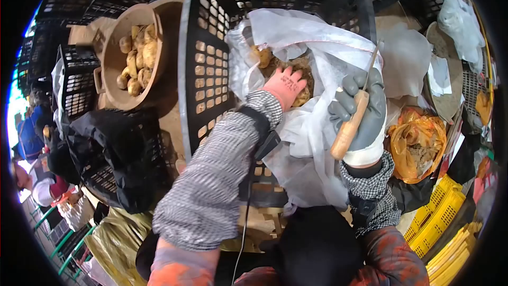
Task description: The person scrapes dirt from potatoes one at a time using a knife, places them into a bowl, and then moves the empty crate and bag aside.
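Observation:
My left hand [286, 86], in a pink glove with dark print, reaches into a white plastic bag [296, 24]. Its fingers are spread over dirt-covered brown root vegetables [302, 97], and the fingertips are partly hidden among them. The bag lines a black slatted crate [206, 69] and hangs over its near and right sides. At the right rim, my right hand [365, 108] in a grey-coated glove is closed around the wooden handle of a knife [351, 127]. The narrow blade points up and away from me.
Left of the crate stands a brown tub [109, 74] holding several yellowish tubers. A black cloth [114, 148] covers a crate below it. At right are an orange bag [418, 143] with scraps and yellow crates [435, 214]. Another person [45, 185] is at far left.

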